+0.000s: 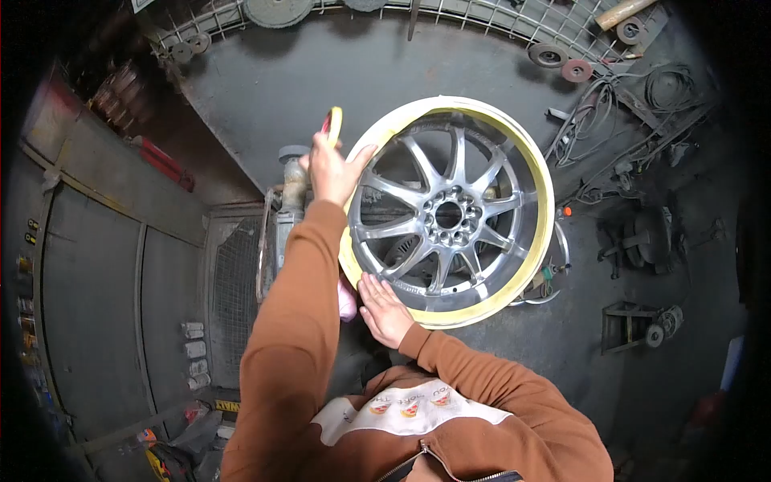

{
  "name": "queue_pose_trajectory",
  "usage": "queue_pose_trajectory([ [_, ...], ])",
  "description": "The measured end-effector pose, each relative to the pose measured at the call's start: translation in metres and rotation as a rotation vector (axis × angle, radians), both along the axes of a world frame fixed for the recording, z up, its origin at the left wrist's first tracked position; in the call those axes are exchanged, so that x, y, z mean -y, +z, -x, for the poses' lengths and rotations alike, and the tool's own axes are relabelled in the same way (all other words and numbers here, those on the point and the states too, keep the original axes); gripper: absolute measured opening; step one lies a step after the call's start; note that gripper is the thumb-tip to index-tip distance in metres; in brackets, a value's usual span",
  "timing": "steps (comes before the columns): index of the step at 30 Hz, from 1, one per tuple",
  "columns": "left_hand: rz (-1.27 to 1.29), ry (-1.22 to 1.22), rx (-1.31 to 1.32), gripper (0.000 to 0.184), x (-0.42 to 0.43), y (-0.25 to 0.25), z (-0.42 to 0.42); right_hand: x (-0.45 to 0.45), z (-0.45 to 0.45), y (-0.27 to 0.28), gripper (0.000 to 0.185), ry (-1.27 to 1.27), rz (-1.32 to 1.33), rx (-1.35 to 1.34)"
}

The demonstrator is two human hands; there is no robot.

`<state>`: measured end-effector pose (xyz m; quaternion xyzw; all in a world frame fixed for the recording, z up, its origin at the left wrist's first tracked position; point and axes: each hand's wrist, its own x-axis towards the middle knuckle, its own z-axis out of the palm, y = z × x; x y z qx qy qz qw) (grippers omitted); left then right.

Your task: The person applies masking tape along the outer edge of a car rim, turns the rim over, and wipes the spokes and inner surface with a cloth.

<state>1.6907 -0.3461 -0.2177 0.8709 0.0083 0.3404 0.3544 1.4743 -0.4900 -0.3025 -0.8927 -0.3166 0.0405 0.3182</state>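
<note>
With the left hand [331, 173], grips the tape [335, 127], a yellow ring with a red inner face, raised beyond the upper left of the wheel [448, 212]. Stretches that thumb out to the rim [547, 213], fingers curled at the tape. Lays the right hand [385, 312] open and flat on the rim's lower left, fingers straight and close together, gripping nothing.

See the wheel near the middle of the head view, tilt hard to tell, spokes bare and shiny, with a yellow band [536, 165] running round the rim. Cannot tell fully what bears it from below. Find a pink cloth [347, 301] just left of the right hand, and a pipe [294, 189] near the left forearm.

Beyond the wheel, see a grey surface [265, 88], then wire mesh [482, 24] with discs [548, 55] by it. To the right, make out coiled cables [671, 87] and, lower down, a motor [666, 321] on the floor. To the left, see grey panels [95, 277] and a row of pale cans [196, 350]. Wears brown sleeves [293, 321] on both arms.
</note>
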Motion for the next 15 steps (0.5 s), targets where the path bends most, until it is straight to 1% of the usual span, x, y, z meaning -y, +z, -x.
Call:
queue_pose_trajectory([
  [2, -0.215, -0.096, -0.042, 0.061, 0.004, 0.014, -0.023, -0.001, 0.000, 0.001, 0.054, -0.009, -0.009, -0.001],
  [5, -0.297, -0.132, -0.034, 0.061, -0.006, 0.001, -0.019, 0.005, 0.000, 0.002, 0.053, -0.006, 0.007, 0.003],
  [6, -0.281, -0.138, -0.008, 0.056, -0.011, -0.004, -0.008, 0.007, 0.001, 0.001, 0.052, -0.003, 0.012, 0.021],
  [8, -0.254, -0.078, -0.129, 0.055, -0.025, -0.025, 0.020, 0.010, 0.004, -0.002, 0.050, -0.004, 0.018, 0.042],
  [9, -0.158, -0.112, -0.147, 0.060, -0.028, -0.035, 0.035, 0.011, 0.004, -0.002, 0.050, -0.014, 0.003, 0.041],
  [11, -0.095, -0.016, -0.160, 0.057, -0.029, -0.060, 0.059, 0.012, 0.004, -0.002, 0.049, -0.006, 0.009, 0.052],
  [12, -0.008, 0.003, -0.151, 0.057, -0.027, -0.070, 0.070, 0.011, 0.002, -0.003, 0.049, -0.018, -0.011, 0.053],
  [13, 0.082, 0.024, -0.141, 0.058, -0.024, -0.077, 0.080, 0.010, -0.003, 0.001, 0.049, -0.021, -0.014, 0.057],
  [14, 0.081, 0.020, -0.137, 0.058, -0.021, -0.081, 0.090, 0.010, -0.011, 0.008, 0.049, -0.043, -0.043, 0.097],
  [15, 0.133, 0.080, -0.147, 0.058, -0.017, -0.084, 0.099, 0.010, -0.022, 0.019, 0.050, -0.066, -0.070, 0.140],
])
